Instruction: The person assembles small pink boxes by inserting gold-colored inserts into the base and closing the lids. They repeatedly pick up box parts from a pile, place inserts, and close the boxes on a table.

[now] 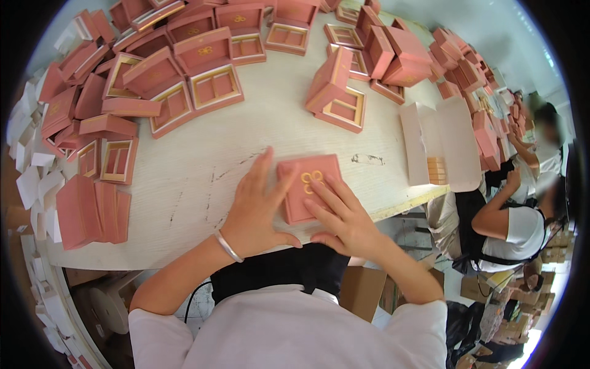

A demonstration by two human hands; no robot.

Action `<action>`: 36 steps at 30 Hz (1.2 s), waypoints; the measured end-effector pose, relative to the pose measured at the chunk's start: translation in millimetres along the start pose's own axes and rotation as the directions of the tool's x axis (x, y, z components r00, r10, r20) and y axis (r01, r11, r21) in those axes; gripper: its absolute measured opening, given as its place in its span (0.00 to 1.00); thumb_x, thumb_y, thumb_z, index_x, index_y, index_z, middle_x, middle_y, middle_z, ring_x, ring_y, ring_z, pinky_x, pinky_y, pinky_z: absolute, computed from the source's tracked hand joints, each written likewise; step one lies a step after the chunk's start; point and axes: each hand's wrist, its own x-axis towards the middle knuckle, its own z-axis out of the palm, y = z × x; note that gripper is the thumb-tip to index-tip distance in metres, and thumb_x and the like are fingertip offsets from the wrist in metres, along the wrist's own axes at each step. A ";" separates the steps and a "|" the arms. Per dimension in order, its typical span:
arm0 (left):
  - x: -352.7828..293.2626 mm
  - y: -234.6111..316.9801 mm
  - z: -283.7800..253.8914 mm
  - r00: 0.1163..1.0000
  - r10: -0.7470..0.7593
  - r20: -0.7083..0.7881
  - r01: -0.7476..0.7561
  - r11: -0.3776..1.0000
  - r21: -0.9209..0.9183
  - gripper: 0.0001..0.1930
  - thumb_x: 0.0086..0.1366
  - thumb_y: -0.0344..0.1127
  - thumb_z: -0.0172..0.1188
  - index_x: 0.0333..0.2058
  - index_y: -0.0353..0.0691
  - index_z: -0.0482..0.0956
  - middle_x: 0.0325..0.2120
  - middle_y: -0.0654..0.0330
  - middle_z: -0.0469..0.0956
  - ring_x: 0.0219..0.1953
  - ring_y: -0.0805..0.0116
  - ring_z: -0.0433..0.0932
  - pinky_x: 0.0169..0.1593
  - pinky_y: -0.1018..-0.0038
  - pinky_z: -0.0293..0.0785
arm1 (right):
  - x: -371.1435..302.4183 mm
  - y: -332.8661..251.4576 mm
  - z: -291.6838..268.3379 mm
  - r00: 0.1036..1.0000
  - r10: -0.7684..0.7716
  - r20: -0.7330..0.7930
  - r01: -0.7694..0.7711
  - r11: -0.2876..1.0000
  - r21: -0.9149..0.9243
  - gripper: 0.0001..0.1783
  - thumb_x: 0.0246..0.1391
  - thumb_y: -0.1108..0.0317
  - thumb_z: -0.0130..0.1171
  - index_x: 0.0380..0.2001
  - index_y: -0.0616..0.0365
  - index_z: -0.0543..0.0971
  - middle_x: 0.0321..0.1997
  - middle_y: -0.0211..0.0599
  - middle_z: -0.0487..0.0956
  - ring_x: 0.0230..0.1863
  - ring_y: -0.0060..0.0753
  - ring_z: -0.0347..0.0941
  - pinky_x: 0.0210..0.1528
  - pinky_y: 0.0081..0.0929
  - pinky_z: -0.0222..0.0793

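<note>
Nearest the camera is the person's white shirt (301,335), at the near edge of the table (190,154). On the table, directly in front of the person, lies 1 pink box (298,197), lid down, gold emblem upward. Left hand (249,212): fingers spread at the box's left side, index finger over the lid. Right hand (350,224): fingers extended across the lid, pinching nothing. Pressure applied: cannot tell. Status, as judged: this 1 box appears closed; numerous open boxes (215,87) stand beyond, front compartments apparently unfilled, so much work appears left. Orientation: lid faces up, outline near square, turned slightly counterclockwise to the person; any long axis is too slight to call under lens distortion.
</note>
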 end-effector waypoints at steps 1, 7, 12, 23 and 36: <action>-0.6 3.7 -6.2 0.998 -0.009 0.054 0.005 0.997 0.077 0.61 0.32 0.52 0.74 0.63 0.44 0.46 0.63 0.40 0.42 0.65 0.43 0.41 0.63 0.51 0.43 | -6.5 -1.6 9.6 0.997 0.023 -0.072 -0.018 0.997 0.079 0.31 0.38 0.67 0.66 0.50 0.58 0.70 0.61 0.56 0.58 0.60 0.59 0.56 0.58 0.46 0.57; 0.6 10.8 -11.1 0.977 0.032 -0.211 -0.119 0.901 -0.417 0.43 0.40 0.40 0.71 0.56 0.41 0.60 0.52 0.45 0.57 0.56 0.48 0.59 0.55 0.60 0.62 | -22.3 -1.3 34.0 0.973 0.132 -0.187 -0.113 0.988 0.107 0.37 0.40 0.74 0.66 0.56 0.57 0.62 0.64 0.60 0.50 0.62 0.62 0.53 0.59 0.46 0.57; -43.7 35.4 -70.7 0.869 0.028 -0.495 -0.220 0.916 -0.335 0.42 0.44 0.37 0.69 0.58 0.40 0.57 0.53 0.47 0.57 0.57 0.48 0.59 0.55 0.61 0.61 | 26.8 -56.5 27.9 0.978 -0.016 -0.209 0.073 0.960 0.270 0.39 0.42 0.70 0.66 0.58 0.57 0.60 0.63 0.62 0.51 0.61 0.61 0.56 0.57 0.45 0.59; -130.6 25.3 -267.9 0.927 -0.315 -0.203 0.367 0.659 0.657 0.45 0.33 0.35 0.66 0.57 0.40 0.63 0.56 0.52 0.62 0.56 0.52 0.60 0.59 0.62 0.50 | 39.6 -24.1 -17.7 0.895 0.056 -0.443 0.012 0.989 0.150 0.29 0.50 0.65 0.58 0.54 0.62 0.64 0.59 0.59 0.60 0.60 0.55 0.58 0.57 0.43 0.59; -120.1 36.6 -203.4 0.974 -0.017 -0.226 0.091 0.942 0.322 0.39 0.53 0.61 0.53 0.55 0.35 0.63 0.57 0.45 0.59 0.60 0.47 0.56 0.62 0.55 0.47 | -46.9 68.7 -136.3 0.622 0.290 -0.728 -0.579 0.796 -0.178 0.12 0.47 0.76 0.57 0.38 0.63 0.75 0.47 0.45 0.73 0.49 0.44 0.69 0.51 0.30 0.63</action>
